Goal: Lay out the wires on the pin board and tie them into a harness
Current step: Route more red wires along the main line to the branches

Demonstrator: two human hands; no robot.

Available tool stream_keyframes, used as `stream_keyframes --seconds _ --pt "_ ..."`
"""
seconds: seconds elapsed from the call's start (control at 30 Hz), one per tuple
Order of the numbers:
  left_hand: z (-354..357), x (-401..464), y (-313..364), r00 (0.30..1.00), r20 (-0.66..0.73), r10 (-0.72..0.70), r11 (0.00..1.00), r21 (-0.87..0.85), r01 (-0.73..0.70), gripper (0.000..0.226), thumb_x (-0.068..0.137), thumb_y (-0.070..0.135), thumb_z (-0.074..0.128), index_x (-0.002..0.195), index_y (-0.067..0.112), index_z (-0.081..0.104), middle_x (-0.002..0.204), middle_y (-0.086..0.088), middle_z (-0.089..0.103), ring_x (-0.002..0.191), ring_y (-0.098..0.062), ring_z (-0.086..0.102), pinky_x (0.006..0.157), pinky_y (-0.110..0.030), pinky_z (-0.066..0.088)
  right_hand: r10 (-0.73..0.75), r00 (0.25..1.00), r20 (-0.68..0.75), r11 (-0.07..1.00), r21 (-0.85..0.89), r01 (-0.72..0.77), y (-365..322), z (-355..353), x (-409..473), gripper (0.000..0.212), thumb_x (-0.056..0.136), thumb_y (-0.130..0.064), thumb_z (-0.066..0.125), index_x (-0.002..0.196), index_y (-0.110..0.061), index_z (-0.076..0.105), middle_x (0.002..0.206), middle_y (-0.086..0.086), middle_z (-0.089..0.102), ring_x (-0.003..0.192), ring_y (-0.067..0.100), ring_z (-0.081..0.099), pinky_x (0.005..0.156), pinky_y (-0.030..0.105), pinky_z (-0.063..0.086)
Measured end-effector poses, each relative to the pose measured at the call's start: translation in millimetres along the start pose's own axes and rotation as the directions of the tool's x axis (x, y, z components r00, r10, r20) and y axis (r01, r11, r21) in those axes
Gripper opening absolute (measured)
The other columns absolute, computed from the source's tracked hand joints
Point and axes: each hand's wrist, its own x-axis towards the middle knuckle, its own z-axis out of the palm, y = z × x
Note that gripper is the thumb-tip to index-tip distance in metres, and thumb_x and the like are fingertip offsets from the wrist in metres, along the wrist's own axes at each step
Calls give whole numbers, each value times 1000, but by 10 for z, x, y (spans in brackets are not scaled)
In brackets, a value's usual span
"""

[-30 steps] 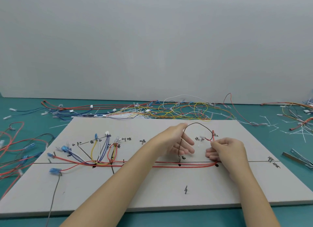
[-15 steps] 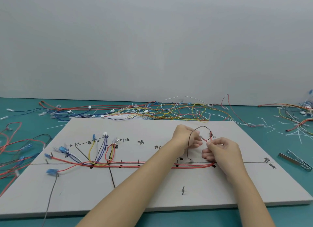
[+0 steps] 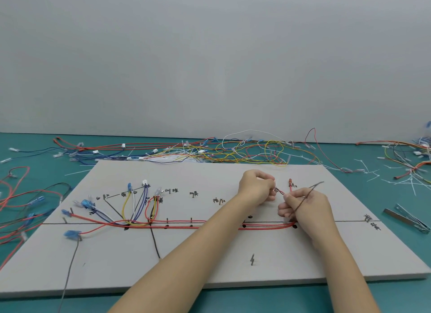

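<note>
1. At far left on the teal table [image 3: 28, 287], loose red and dark wires [image 3: 14, 196] lie beside the pin board [image 3: 210, 261], unchanged from half a second before.
2. On the board's left half, blue-tipped connectors [image 3: 87, 204] and yellow, white and blue loops feed the red wire run [image 3: 182, 226] along the drawn line, as earlier.
3. Left hand [image 3: 255, 188]: now raised slightly farther up the board, fingers curled, pinching a short red wire end [image 3: 279, 191] at its fingertips.
4. Right hand [image 3: 305, 206]: fingers curled round the brown wire [image 3: 303, 199]. The arch seen earlier between the hands is gone; the wire now slants up and right over this hand, blurred.
5. At far right, metal tweezers [image 3: 408, 218] and white cable ties [image 3: 396, 182] lie on the table.
</note>
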Motion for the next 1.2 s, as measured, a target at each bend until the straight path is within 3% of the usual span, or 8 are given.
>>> stream_keyframes --seconds 0.1,0.17,0.27,0.43,0.8,1.0,1.1,1.2 --pt "19 6 17 998 55 16 998 62 -20 10 93 1 50 97 9 55 66 -6 52 53 -14 50 50 -20 50 -2 1000 6 1000 -9 3 -11 5 -6 12 94 -2 56 82 0 56 62 16 67 42 17 61 43 20 48" --pt "9 3 11 993 119 -7 999 -51 13 8 96 3 53 102 7 55 70 -6 52 58 -12 51 52 -17 53 0 1000 12 1000 12 0 -18 10 -6 13 94 -1 56 81 -1 55 56 10 65 39 14 61 40 17 46" --pt "-59 -9 -3 976 219 -15 982 -182 56 10 98 9 55 93 4 62 73 -6 53 64 -11 55 59 -16 56 2 1000 24 1000 1 -2 -33 5 -9 16 94 -1 56 79 -2 57 58 12 65 39 13 60 41 17 47" --pt "-102 -17 -20 956 292 45 992 -129 -7 20 100 16 52 84 10 61 83 -7 64 73 -13 64 68 -19 56 1 999 34 1000 16 -1 -54 20 -24 18 95 2 54 77 -1 54 59 16 61 36 13 57 38 16 44" --pt "-29 -57 -28 953 196 232 939 210 -272 18 102 15 44 91 6 55 73 -15 61 58 -21 58 52 -19 47 -15 999 37 998 -57 17 -17 -16 2 14 95 -1 55 80 0 58 59 13 65 38 11 57 42 17 47" --pt "-63 -15 21 971 163 175 944 251 -212 23 100 19 50 97 4 67 57 -4 52 51 -11 49 51 -18 45 -17 1000 26 997 -78 19 -3 -16 5 14 94 -2 55 81 -3 55 54 9 67 45 24 59 53 28 47" --pt "-61 -32 102 980 184 71 967 228 -113 20 95 17 57 104 3 69 58 -3 47 49 -11 46 46 -20 49 -1 1000 30 999 -45 2 -10 -17 -11 14 95 -1 54 81 -2 53 53 12 64 40 18 56 42 22 44" --pt "-89 -32 165 983 178 32 927 362 -96 17 91 17 60 100 7 70 60 2 51 48 -10 41 43 -17 38 -18 999 30 997 -76 21 -16 -24 -27 12 94 -2 54 82 1 55 61 18 67 44 19 60 43 21 47"
